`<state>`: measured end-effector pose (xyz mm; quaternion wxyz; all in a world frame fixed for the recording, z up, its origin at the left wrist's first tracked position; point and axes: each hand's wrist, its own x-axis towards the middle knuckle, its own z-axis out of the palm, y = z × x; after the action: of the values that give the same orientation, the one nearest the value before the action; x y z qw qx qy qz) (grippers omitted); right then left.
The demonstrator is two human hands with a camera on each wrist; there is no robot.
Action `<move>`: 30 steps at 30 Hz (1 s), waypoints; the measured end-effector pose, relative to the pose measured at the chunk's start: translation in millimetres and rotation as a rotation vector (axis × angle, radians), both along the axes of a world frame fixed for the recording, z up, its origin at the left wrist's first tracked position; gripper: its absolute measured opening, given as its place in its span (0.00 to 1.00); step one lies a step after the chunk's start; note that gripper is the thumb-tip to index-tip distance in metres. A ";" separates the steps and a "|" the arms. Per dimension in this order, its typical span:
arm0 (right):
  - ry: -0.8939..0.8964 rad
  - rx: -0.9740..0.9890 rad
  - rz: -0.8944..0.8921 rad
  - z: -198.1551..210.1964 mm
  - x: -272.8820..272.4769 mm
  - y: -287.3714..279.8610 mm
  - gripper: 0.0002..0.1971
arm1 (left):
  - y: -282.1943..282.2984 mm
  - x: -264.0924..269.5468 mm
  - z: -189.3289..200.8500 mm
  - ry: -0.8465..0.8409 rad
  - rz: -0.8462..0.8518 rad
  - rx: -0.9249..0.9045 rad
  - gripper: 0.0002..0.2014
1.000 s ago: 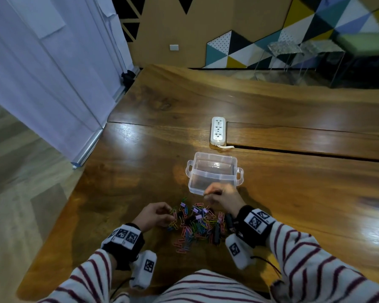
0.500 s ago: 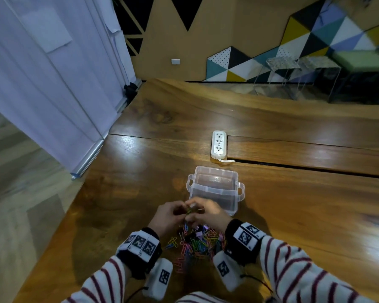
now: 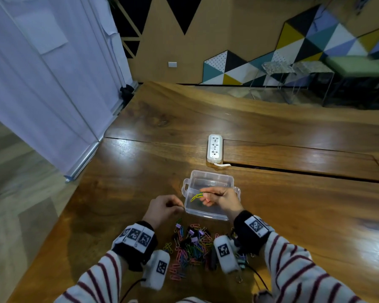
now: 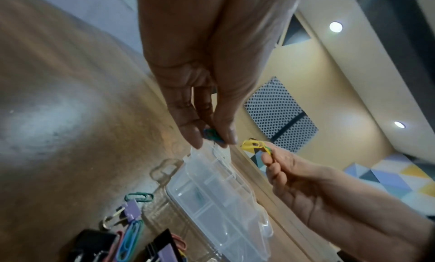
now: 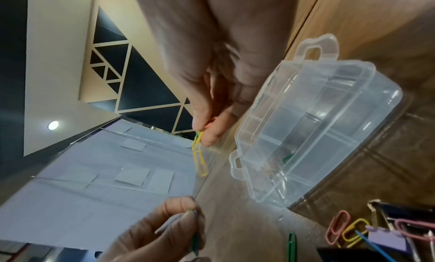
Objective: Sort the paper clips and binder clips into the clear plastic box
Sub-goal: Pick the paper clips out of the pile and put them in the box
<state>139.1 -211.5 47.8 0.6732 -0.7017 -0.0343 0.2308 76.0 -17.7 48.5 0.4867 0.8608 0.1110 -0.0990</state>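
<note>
A white power strip (image 3: 214, 148) lies on the wooden table (image 3: 293, 206).

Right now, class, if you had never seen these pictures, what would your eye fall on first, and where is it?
The yellow paper clip stands out, pinched in the right hand over the clear plastic box in the middle of the wooden table. Beside the box, the left hand pinches a green paper clip. Near the person lies a bright heap of clips.

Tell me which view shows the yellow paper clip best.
The right wrist view: the yellow paper clip hangs full length from the right hand, sharp against the pale curtain. Head view shows it small over the box; left wrist view, mostly end-on.
</note>
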 end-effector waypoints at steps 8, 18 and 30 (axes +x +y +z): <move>0.001 -0.055 0.009 2.8 8.2 7.0 0.12 | -2.8 15.1 -5.0 0.036 0.111 -0.260 0.07; -0.177 -0.523 0.144 -1.7 23.7 13.6 0.10 | -22.1 45.7 -5.5 0.058 -0.132 0.068 0.14; -0.623 -0.718 0.725 -6.2 -38.2 -9.6 0.10 | 25.1 -61.3 -6.7 0.139 -0.330 0.391 0.11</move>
<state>100.9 -221.1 41.6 0.2306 -0.8634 -0.3874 0.2264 14.7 7.4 41.9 0.2795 0.9361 0.0192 -0.2125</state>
